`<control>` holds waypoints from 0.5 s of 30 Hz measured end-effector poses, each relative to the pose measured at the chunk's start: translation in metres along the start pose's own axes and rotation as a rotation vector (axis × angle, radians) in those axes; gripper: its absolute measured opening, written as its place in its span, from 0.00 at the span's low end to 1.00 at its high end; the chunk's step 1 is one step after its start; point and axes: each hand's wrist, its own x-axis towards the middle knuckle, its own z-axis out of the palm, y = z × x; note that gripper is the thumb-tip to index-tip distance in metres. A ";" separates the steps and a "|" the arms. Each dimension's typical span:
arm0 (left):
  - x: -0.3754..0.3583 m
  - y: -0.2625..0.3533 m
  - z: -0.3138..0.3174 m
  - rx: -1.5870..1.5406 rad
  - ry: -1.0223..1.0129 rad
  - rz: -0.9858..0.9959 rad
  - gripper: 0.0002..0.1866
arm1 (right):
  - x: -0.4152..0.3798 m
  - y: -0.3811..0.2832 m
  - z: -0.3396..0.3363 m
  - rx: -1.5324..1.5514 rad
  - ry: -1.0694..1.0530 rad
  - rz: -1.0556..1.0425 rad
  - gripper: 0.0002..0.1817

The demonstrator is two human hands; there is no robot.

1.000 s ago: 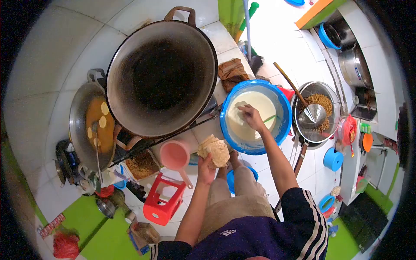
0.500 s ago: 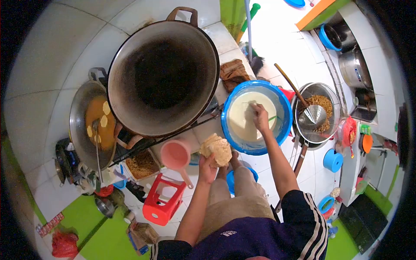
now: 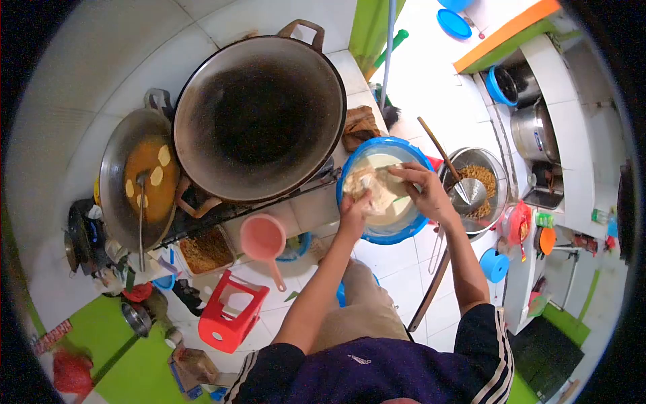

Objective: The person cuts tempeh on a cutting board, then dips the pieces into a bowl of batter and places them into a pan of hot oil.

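Observation:
My left hand [image 3: 356, 210] is closed around the lower edge of a stack of pale, thin slices [image 3: 371, 190], tilted over a blue-rimmed basin [image 3: 406, 237]. Creamy white batter [image 3: 383, 160] fills the basin below. From the right, my right hand [image 3: 429, 194] reaches to the same stack, its fingers along the upper right edge and the thumb lower down. Its fingertips overlap the slices in this view. A bit of green shows in the batter beside the stack.
A large dark wok [image 3: 259, 121] stands left of the basin. Beyond it, a smaller wok [image 3: 111, 182] holds orange oil, several pale slices and a ladle [image 3: 141, 222]. A pink dipper [image 3: 262, 238], red stool [image 3: 232, 313] and strainer of fried food [image 3: 501, 175] are nearby.
My left hand has brought the stack up and right, over the basin. My right hand has come out of the batter to the stack. The view has shifted slightly.

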 end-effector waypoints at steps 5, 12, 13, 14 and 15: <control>-0.023 0.055 0.038 -0.181 -0.068 0.079 0.26 | 0.030 -0.051 -0.023 -0.012 -0.141 -0.084 0.28; -0.074 0.054 -0.005 -0.137 0.046 0.071 0.30 | 0.163 -0.075 0.049 -0.170 -0.195 -0.493 0.16; -0.082 0.052 -0.008 -0.141 0.044 0.077 0.31 | 0.185 -0.068 0.068 -0.185 -0.180 -0.519 0.16; -0.088 0.049 -0.011 -0.145 0.040 0.082 0.31 | 0.212 -0.051 0.092 -0.220 -0.171 -0.549 0.15; -0.091 0.047 -0.012 -0.149 0.035 0.086 0.32 | 0.239 -0.030 0.116 -0.255 -0.162 -0.577 0.15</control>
